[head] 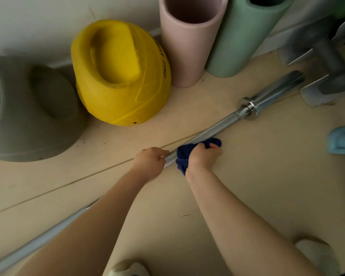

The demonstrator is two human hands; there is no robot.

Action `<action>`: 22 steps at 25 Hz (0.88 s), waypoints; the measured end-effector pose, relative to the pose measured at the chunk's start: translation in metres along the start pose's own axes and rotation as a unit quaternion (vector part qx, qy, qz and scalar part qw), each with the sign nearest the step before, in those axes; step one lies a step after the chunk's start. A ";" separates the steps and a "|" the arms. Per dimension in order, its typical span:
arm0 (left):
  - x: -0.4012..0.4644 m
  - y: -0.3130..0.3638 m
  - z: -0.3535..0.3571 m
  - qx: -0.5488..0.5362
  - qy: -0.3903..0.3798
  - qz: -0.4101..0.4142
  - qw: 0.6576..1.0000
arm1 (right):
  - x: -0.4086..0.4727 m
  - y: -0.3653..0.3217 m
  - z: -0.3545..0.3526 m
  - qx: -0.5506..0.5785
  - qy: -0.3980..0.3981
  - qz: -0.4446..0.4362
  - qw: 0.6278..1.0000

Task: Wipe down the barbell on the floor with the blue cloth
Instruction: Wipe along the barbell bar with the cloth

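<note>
You are crouched over a pale beige gym floor [267, 176] that meets a light wall at 12 o'clock, with exercise gear lined along it.

Nearest you, at 6 o'clock, the toes of your two whitish shoes [317, 253] show. Your bare forearms reach forward from there. Just past centre, your left hand [150, 163] curls round the long chrome steel barbell [213, 132], steadying it. Just beside it, toward 3 o'clock, your right hand [202, 156] grips the bunched dark blue cloth [182, 156], which is wrapped around the shaft so that the cloth sits between your palm and the metal.

The barbell lies on the floor in a diagonal, from 8 o'clock near you up to 2 o'clock, where its collar and thick sleeve end. Your hands sit roughly at mid-shaft.

As a judgement, you are in the middle of the wipe. The pictures cannot show which stretch is already clean; the shaft toward the collar, the sleeve and the long run toward 8 o'clock may all need passes.

Farther off, at 10 o'clock sits a grey rounded weight [28, 116], at 11 o'clock a yellow one with a moulded handle [120, 76], and at 12 to 1 o'clock stand a pink foam roller [187, 46] and a green one [241, 36].
</note>
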State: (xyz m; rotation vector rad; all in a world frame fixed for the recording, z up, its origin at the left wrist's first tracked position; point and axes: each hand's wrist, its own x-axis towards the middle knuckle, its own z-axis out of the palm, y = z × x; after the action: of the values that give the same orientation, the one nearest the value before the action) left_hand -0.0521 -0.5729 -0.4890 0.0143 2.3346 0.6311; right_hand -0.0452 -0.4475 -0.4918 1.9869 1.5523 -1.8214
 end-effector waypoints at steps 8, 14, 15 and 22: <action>-0.021 -0.041 0.010 -0.229 0.066 -0.065 0.969 | -0.006 0.027 -0.005 -0.033 0.011 -0.063 0.997; -0.021 -0.052 0.000 -0.322 0.077 -0.129 0.935 | -0.080 0.100 0.019 -0.370 -0.107 -0.472 0.793; -0.022 -0.050 -0.002 -0.305 0.074 -0.129 0.941 | -0.073 0.105 0.011 -0.422 -0.140 -0.564 0.695; -0.029 -0.048 -0.004 -0.163 0.020 -0.011 0.986 | -0.018 0.030 0.003 -0.491 -0.090 -0.518 0.694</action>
State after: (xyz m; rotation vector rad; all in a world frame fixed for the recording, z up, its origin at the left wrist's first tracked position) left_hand -0.0252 -0.6223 -0.4888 -0.1746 2.2393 1.0018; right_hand -0.0246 -0.4754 -0.4959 0.3751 2.9063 -0.6846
